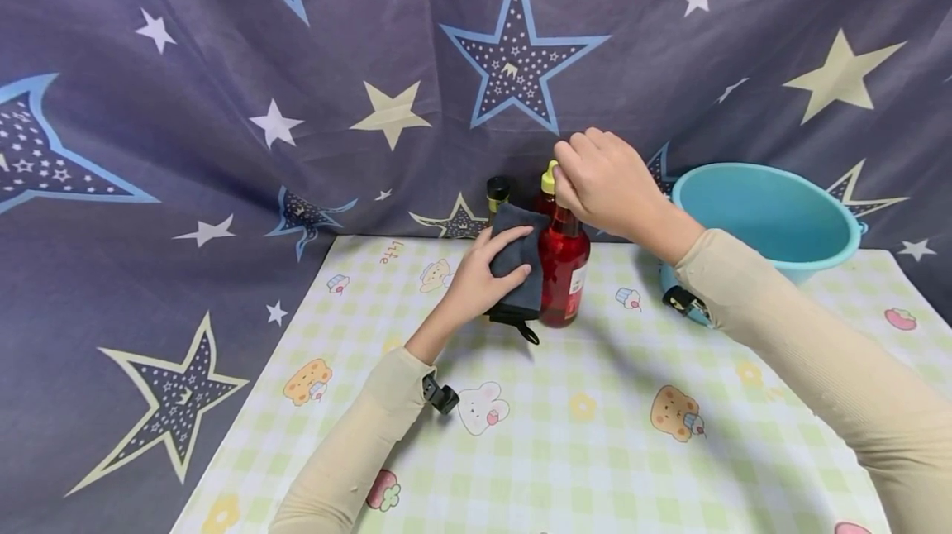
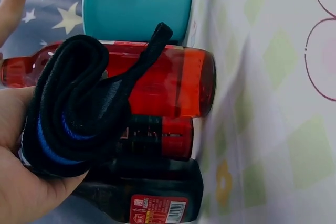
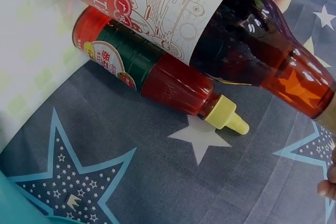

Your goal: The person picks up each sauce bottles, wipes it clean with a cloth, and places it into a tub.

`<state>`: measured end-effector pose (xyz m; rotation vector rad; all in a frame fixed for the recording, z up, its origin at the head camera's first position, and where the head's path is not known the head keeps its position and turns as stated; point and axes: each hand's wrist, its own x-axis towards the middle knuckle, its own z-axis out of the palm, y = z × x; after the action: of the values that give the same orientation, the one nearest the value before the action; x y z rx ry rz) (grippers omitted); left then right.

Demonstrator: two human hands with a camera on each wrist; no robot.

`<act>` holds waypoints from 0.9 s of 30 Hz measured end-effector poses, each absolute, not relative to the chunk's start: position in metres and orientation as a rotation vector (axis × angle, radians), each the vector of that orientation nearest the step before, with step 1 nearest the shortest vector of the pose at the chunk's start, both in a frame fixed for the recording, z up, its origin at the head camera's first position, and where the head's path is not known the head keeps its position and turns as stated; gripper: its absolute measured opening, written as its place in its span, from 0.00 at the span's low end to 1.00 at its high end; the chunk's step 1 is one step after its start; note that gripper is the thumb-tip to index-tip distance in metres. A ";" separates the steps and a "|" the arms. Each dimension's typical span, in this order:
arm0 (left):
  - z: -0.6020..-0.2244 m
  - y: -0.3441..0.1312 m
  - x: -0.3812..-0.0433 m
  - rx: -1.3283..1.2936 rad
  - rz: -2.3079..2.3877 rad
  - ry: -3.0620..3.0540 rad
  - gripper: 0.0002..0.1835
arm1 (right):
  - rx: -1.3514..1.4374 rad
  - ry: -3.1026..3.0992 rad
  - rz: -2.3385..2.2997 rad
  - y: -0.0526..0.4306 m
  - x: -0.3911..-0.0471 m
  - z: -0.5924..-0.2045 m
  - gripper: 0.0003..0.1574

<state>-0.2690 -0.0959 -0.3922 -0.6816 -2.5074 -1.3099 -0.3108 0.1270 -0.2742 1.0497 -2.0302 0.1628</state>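
Note:
A tall glass bottle of red liquid (image 1: 559, 282) with a white and red label stands upright toward the back of the table. My right hand (image 1: 606, 187) grips it by the top of its neck, hiding the cap. My left hand (image 1: 476, 276) holds a folded dark grey cloth (image 1: 524, 286) beside the bottle's left side. In the left wrist view the cloth (image 2: 79, 108) shows thick folds, blue edging and a hanging loop, and overlaps the bottle. Right behind the bottle stands a sauce squeeze bottle (image 3: 176, 85) with a yellow nozzle cap.
A dark bottle (image 2: 152, 184) with a red label and black cap stands behind the cloth. At the back right is a turquoise basin (image 1: 769, 216). A checked, cartoon-printed cloth covers the table (image 1: 580, 451); a star-patterned curtain (image 1: 335, 46) hangs close behind.

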 end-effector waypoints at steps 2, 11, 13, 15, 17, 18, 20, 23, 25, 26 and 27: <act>-0.393 -0.096 -0.270 -0.684 -1.299 -2.520 0.29 | 1.046 -2.034 0.160 0.127 -0.311 -0.274 0.17; -0.402 -0.099 -0.270 -0.670 -1.295 -2.627 0.30 | 1.038 -2.042 0.169 0.126 -0.310 -0.275 0.17; -0.403 -0.099 -0.269 -0.668 -1.303 -2.631 0.30 | 1.038 -2.034 0.172 0.126 -0.310 -0.275 0.16; -0.403 -0.099 -0.269 -0.666 -1.306 -2.634 0.30 | 1.037 -2.027 0.176 0.126 -0.310 -0.276 0.16; -0.404 -0.099 -0.269 -0.664 -1.302 -2.641 0.30 | 1.037 -2.021 0.178 0.126 -0.310 -0.276 0.16; -0.404 -0.099 -0.269 -0.663 -1.298 -2.645 0.30 | 1.036 -2.020 0.177 0.126 -0.310 -0.276 0.16; -0.404 -0.099 -0.269 -0.658 -1.291 -2.658 0.29 | 1.034 -2.021 0.177 0.126 -0.310 -0.276 0.16; -0.406 -0.099 -0.268 -0.652 -1.276 -2.683 0.29 | 1.032 -2.025 0.177 0.126 -0.310 -0.276 0.16; -0.408 -0.099 -0.268 -0.652 -1.265 -2.703 0.29 | 1.031 -2.027 0.179 0.126 -0.309 -0.276 0.16; -0.408 -0.099 -0.268 -0.653 -1.261 -2.712 0.29 | 1.031 -2.028 0.179 0.126 -0.309 -0.276 0.16; -0.408 -0.100 -0.268 -0.653 -1.256 -2.721 0.29 | 1.030 -2.030 0.179 0.126 -0.309 -0.276 0.16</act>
<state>-0.2677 -0.0995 -0.4085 -0.6525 -2.7206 -1.2557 -0.3090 0.1259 -0.2759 1.0304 -2.0297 0.1792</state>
